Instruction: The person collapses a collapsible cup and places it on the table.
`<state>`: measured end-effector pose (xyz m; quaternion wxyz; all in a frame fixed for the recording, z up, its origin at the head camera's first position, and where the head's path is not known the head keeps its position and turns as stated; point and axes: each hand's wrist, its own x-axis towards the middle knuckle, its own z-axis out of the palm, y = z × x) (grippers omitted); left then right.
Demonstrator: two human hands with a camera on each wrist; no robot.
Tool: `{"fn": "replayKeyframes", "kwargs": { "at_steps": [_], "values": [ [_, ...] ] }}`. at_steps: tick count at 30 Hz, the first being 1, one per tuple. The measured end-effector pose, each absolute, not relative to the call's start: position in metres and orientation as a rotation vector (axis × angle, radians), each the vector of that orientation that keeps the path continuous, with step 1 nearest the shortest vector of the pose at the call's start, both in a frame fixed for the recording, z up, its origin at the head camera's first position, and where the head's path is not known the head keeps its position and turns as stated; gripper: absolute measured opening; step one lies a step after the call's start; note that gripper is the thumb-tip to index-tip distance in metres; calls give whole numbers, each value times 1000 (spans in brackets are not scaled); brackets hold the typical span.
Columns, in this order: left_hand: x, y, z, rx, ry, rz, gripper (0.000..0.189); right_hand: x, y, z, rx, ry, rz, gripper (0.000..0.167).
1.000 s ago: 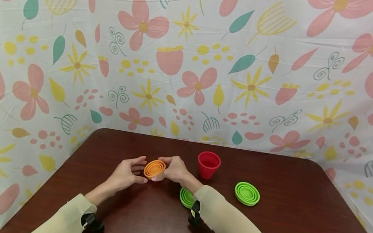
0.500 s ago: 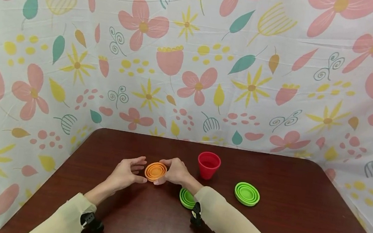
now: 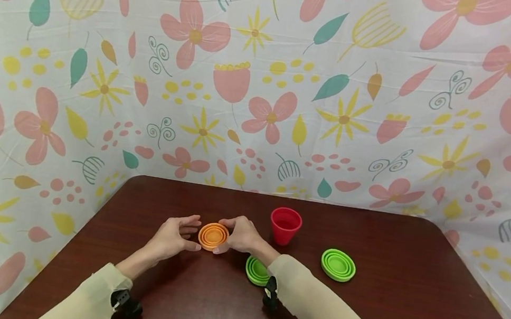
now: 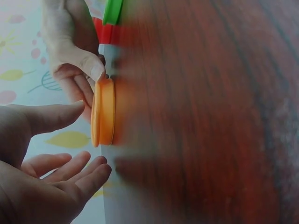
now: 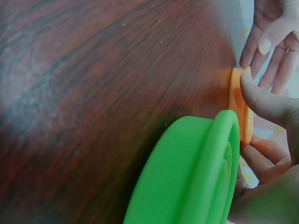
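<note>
A flattened orange collapsible cup (image 3: 213, 237) lies on the table with its nested rings facing up. My right hand (image 3: 242, 235) holds it at its right side, and in the right wrist view the thumb (image 5: 261, 100) lies against its rim with the fingers round the other side. To the left of the cup, my left hand (image 3: 170, 239) is spread with thumb and fingers apart, holding nothing. In the left wrist view a gap shows between those fingers (image 4: 88, 177) and the orange rim. Under my right wrist sits a flattened green collapsible cup (image 3: 257, 271), partly hidden by the sleeve.
An expanded red cup (image 3: 285, 226) stands upright behind my right forearm. Farther right lies a second flattened green cup (image 3: 338, 265). The dark wooden table (image 3: 399, 315) ends at a floral curtain (image 3: 344, 138) at the back and sides.
The orange cup, tilted between the hands a second ago, has come down flat and shifted slightly right and nearer, with my right hand moving along. My left hand has barely moved.
</note>
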<state>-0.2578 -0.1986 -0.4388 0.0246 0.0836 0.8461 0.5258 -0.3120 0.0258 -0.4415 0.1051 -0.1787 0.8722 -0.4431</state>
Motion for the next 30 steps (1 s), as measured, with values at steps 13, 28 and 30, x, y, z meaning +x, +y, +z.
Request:
{"fn": "replayKeyframes", "kwargs": {
  "at_steps": [13, 28, 30],
  "values": [
    [-255, -193, -435, 263, 2584, 1674, 73, -309, 37, -440, -558, 2546, -1333, 75],
    [-225, -139, -399, 562, 2546, 1793, 10, -247, 73, -390, -786, 2650, -1648, 40],
    [-221, -131, -395, 624, 2528, 1803, 6, -239, 83, -388, -791, 2648, -1676, 36]
  ]
}}
